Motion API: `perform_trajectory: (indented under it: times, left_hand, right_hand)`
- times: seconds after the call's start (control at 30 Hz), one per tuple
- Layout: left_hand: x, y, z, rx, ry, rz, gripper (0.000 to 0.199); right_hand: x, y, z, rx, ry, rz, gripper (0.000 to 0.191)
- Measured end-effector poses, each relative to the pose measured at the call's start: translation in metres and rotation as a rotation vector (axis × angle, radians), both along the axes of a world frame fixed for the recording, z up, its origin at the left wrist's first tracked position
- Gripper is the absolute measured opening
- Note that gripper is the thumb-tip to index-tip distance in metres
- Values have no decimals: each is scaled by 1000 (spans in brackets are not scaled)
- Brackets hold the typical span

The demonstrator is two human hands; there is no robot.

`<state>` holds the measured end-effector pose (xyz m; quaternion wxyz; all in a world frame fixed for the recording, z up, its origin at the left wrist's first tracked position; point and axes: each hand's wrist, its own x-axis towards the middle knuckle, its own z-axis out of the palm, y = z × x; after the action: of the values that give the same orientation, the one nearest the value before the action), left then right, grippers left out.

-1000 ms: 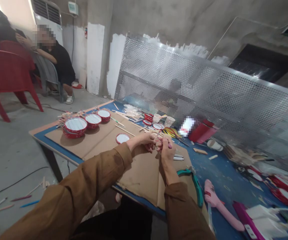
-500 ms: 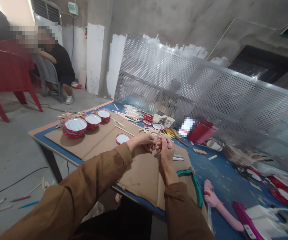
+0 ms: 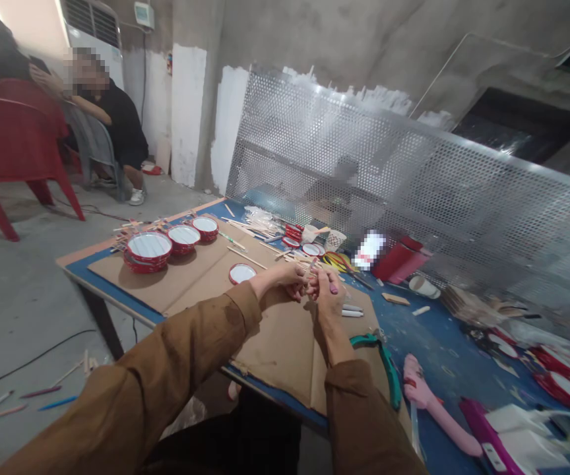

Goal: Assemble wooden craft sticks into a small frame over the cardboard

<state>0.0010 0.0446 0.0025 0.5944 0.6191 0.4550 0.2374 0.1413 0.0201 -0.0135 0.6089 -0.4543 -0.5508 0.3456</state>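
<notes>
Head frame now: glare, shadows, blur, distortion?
All head view: top-left corner blown out; glint on the mesh's top edge; soft shadows beside the red stacks on the cardboard; sleeves look stretched toward the bottom edge; detail between left hand and right hand too soft to read; pixelation over a seated person's head.

The blue table (image 3: 408,336) is partly covered by brown cardboard (image 3: 275,343). On the table's bare top are laid a pink glue gun (image 3: 442,418), a wooden piece (image 3: 396,299) and a tipped white cup (image 3: 424,287); thin sticks (image 3: 251,229) are strewn toward the far edge
</notes>
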Motion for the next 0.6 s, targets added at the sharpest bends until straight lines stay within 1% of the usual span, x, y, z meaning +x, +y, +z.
perform_trajectory:
  times: [0.27, 0.4, 0.53, 0.6]
  left_hand:
    - [-2, 1, -3, 21, -37, -21, 35]
    - [-2, 1, -2, 31, -55, -42, 30]
    - [-1, 2, -3, 13, -35, -14, 28]
    - [-1, 2, -3, 14, -38, -13, 26]
  right_hand:
    - [1, 1, -2, 36, -15, 1, 45]
    - [3, 1, -3, 36, -40, 35, 42]
    - [4, 3, -5, 37, -38, 1, 42]
    - [4, 4, -5, 36, -36, 10, 42]
